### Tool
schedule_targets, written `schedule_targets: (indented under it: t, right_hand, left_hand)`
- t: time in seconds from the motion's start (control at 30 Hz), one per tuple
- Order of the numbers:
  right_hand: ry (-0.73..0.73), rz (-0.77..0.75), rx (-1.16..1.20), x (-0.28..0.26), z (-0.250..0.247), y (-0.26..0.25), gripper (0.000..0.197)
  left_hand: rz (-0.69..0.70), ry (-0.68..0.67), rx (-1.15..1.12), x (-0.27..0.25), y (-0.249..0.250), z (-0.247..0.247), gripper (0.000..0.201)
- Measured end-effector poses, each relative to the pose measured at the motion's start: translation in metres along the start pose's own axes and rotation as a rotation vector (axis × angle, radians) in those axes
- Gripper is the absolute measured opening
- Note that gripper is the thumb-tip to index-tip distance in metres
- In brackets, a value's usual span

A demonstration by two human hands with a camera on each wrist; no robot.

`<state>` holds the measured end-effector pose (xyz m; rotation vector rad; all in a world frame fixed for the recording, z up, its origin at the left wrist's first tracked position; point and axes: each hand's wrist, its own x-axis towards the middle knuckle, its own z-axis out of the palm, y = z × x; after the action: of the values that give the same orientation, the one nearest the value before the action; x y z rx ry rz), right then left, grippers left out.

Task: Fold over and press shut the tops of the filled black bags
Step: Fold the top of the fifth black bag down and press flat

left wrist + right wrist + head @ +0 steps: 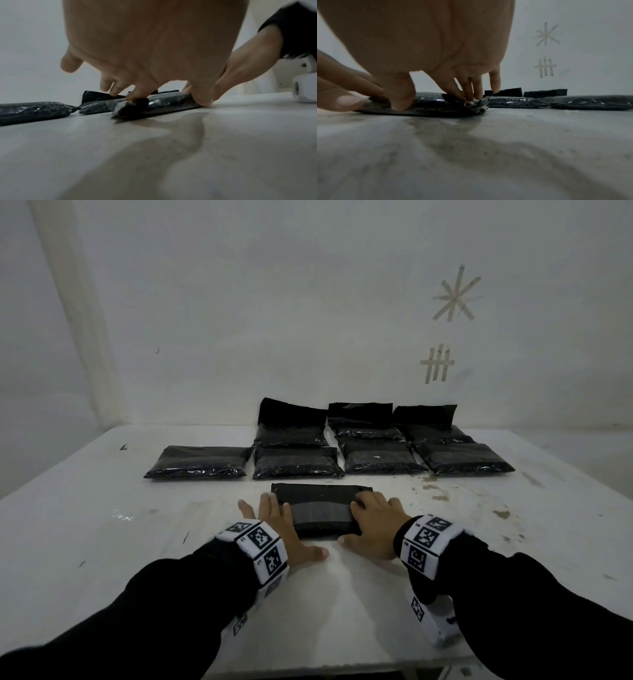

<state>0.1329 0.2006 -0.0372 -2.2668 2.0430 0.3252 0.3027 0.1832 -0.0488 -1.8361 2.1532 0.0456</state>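
A filled black bag (320, 508) lies flat on the white table (137, 542) in front of me, with a lighter band across its near half. My left hand (287, 529) holds its left end, with fingers bent onto the top and the thumb at the near edge. My right hand (352, 522) holds the right end the same way. In the left wrist view the left hand (169, 98) pins the bag (154, 108) with thumb and index, and the little finger stays lifted. In the right wrist view the right hand (435, 100) has fingertips on the bag (436, 108) at its crumpled corner.
Several more filled black bags (298, 462) lie in two rows behind, close to the wall. Three at the back (291, 412) have their tops standing up. Brown stains (435, 487) mark the table at right. The table's near edge (308, 669) is just below my forearms.
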Motion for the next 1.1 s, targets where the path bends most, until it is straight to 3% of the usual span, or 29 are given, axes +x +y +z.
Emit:
schedule_targets:
  t: [0.17, 0.3, 0.47, 0.63, 0.77, 0.93, 1.1]
  right_hand:
    - [-0.151, -0.012, 0.227, -0.001, -0.002, -0.001, 0.088]
    - [-0.2, 0.002, 0.191, 0.001, 0.003, -0.003, 0.09]
    - [-0.089, -0.017, -0.021, 0.005, 0.006, -0.009, 0.083]
    - [-0.115, -0.051, 0.196, 0.001, 0.002, -0.007, 0.083]
    - [-0.155, -0.038, 0.104, 0.002, 0.003, -0.009, 0.077]
    - [-0.042, -0.075, -0.116, 0.008, 0.003, -0.019, 0.072]
    - [-0.123, -0.106, 0.072, 0.007, 0.002, -0.02, 0.081]
  left_hand:
    - [0.054, -0.033, -0.18, -0.001, 0.003, -0.003, 0.118]
    - [0.084, -0.076, -0.21, -0.007, 0.002, -0.006, 0.115]
    - [0.07, -0.055, -0.113, 0.001, 0.003, 0.001, 0.114]
    - [0.097, 0.061, -0.028, 0.003, 0.005, 0.002, 0.119]
    - [0.175, 0.013, -0.136, 0.003, 0.003, 0.003, 0.116]
    - [0.182, -0.04, -0.117, 0.001, 0.007, 0.003, 0.11]
    - [0.249, 0.086, 0.052, 0.0, 0.008, 0.005, 0.121]
